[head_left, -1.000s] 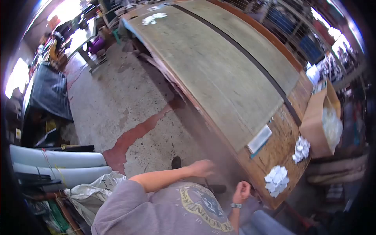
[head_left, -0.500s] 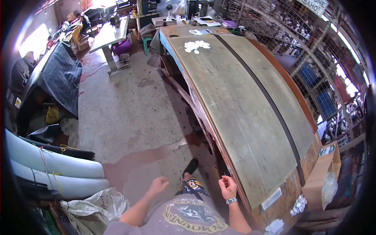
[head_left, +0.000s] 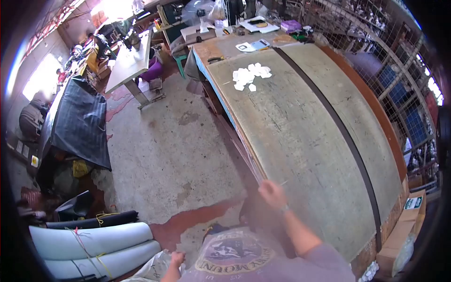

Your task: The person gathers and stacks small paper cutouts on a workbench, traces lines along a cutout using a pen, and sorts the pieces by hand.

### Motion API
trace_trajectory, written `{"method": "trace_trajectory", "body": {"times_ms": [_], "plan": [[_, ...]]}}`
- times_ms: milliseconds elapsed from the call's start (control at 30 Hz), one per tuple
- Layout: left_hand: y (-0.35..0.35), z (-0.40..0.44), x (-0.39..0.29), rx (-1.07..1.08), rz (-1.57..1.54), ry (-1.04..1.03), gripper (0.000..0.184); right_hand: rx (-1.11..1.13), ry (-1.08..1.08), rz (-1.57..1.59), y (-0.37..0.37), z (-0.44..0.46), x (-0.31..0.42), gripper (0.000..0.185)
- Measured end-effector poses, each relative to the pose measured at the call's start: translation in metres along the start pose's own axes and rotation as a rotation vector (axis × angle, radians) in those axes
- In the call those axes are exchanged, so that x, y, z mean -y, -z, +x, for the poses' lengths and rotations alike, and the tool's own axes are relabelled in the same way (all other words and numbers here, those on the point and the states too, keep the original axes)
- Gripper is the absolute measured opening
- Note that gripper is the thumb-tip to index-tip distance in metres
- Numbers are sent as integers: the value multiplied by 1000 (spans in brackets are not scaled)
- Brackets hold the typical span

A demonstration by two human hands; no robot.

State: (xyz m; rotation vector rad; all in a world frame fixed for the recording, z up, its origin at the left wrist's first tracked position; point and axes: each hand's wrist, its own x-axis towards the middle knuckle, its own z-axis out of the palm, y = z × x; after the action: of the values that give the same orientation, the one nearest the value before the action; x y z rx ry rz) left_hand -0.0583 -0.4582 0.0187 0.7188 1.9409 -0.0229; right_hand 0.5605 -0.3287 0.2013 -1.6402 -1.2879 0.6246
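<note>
Desk [head_left: 300, 136] fills the frame's right, its flat top likely keeping white pieces [head_left: 244, 76] settled at upper centre; right hand [head_left: 272, 193] by its edge and left hand [head_left: 177, 258], lower left, curl narrow fingers, contents unclear.

A window [head_left: 41, 77] glares white ahead and well left of the right fingers [head_left: 266, 186]; red-patched concrete floor [head_left: 174, 150] stretches to their left, wire-mesh fencing [head_left: 350, 37] rising to their right.
</note>
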Motion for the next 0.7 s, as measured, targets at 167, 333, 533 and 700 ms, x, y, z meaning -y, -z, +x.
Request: {"method": "trace_trajectory", "body": {"times_ms": [167,333,533,700], "plan": [[-11,9,-129,10,-295,-95,23,-55,77,-17,-12,145,12,27],[-11,62,-255,218,-61,-315,31,-204,64,18,-58,246,13,26],[60,204,-425,240,132,-700,29,-393,-213,12,-88,346,-2,29],[118,246,-648,120,405,-1151,34,-548,-340,-230,-91,421,-47,39]]}}
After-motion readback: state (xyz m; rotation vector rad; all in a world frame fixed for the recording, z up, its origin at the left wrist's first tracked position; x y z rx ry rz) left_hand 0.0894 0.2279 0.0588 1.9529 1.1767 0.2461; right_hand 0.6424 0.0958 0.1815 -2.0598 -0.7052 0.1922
